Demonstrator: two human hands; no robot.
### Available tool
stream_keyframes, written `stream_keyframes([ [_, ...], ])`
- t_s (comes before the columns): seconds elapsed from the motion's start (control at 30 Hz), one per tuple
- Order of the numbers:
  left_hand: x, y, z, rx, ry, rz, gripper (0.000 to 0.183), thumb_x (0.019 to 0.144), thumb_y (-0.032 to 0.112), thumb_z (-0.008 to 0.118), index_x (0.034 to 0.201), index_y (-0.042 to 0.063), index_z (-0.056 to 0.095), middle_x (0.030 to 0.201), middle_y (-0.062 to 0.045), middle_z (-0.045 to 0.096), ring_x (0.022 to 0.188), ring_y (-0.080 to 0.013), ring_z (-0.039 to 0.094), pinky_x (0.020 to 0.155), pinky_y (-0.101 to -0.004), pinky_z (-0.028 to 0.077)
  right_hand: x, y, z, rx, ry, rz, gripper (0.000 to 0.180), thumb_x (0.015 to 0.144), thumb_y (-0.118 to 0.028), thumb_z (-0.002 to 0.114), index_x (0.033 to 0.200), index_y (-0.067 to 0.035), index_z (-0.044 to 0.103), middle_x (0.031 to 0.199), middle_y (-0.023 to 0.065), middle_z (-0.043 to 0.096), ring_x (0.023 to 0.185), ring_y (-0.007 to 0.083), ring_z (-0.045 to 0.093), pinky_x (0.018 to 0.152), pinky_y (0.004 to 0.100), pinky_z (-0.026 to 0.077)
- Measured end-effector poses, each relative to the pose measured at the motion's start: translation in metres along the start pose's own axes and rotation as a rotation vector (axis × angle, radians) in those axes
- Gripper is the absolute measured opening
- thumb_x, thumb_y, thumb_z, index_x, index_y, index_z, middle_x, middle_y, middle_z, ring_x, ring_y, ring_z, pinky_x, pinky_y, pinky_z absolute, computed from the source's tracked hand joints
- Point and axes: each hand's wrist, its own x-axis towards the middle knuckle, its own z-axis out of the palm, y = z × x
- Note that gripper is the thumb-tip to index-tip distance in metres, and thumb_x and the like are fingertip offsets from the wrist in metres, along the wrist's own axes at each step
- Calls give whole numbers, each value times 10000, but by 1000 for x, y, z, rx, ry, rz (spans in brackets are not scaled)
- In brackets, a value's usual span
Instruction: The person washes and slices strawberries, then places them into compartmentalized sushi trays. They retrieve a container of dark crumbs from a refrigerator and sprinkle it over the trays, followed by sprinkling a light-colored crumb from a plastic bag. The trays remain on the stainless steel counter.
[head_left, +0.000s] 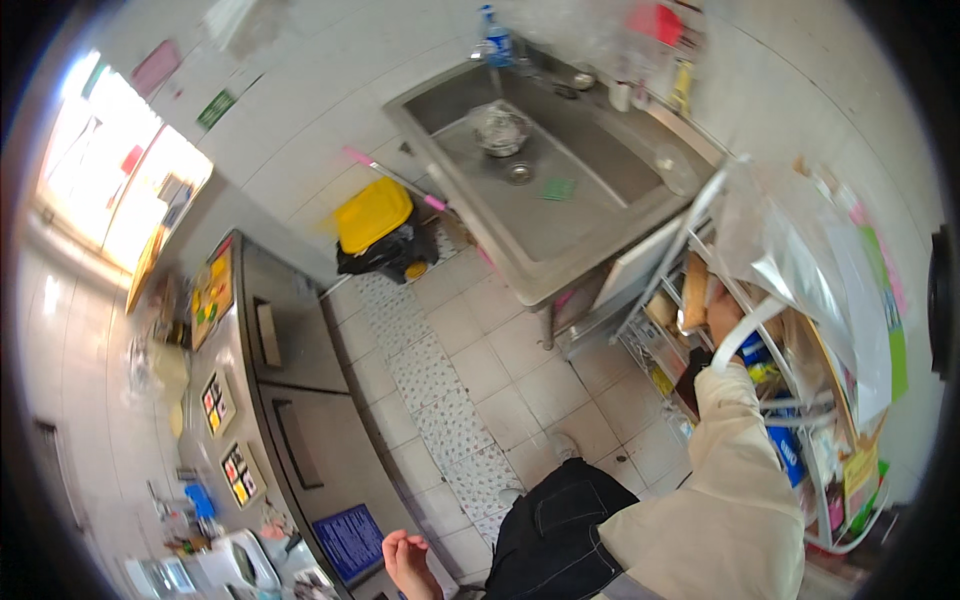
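My right arm, in a cream sleeve with a dark cuff, reaches into a white metal shelf rack (652, 296) on the right. Among the stored goods, my right hand (724, 313) is partly hidden by the rack's bars and a white strap-like strip (750, 330). Beside its fingers is a brown item in clear wrapping (695, 289); whether they grip it cannot be seen. At the bottom, my left hand (409, 561) hangs in the air with loosely curled fingers and nothing visible in it. It is near a blue panel bearing writing (349, 541) on the steel cabinet's front.
A steel sink (495, 247) holds a metal bowl (499, 133) and a green scouring pad (557, 189). A yellow-lidded bin (375, 215) stands left of it. Two compartment trays (218, 403) of food and a cutting board (212, 294) lie on the steel counter (196, 367). Plastic sheeting (780, 217) covers the rack's top.
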Motion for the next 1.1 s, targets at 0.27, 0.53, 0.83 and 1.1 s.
stream_keyframes([
  [0.27,20,-7,5,0,-42,0,148,973,107,469,1061,45,570,872,-61,633,796,-142,599,781,-285,493,9,16,12,-99,77,-178,311,928,-200,491,1179,-22,543,1152,192,596,1079,312,577,971,420,416],
  [0.53,15,-17,7,-14,-125,86,169,984,113,457,1083,18,556,911,-78,642,823,-143,602,807,-283,488,-7,53,28,-222,119,-217,254,934,-163,484,1135,-28,563,1134,171,597,1075,293,569,943,386,431],
  [0.83,29,-24,6,-14,-63,83,163,942,132,520,1062,38,576,855,-61,626,747,-134,593,723,-263,483,-45,3,100,1006,240,352,212,959,-132,436,1089,-10,550,1062,146,585,978,259,546,941,371,416],
  [1.1,47,-13,65,484,-451,284,240,944,28,496,1180,6,541,1096,-77,603,1015,-152,567,859,-273,460,-165,-55,-50,1669,265,331,365,901,-29,543,1258,39,578,814,-42,555,655,33,436,578,207,395],
])
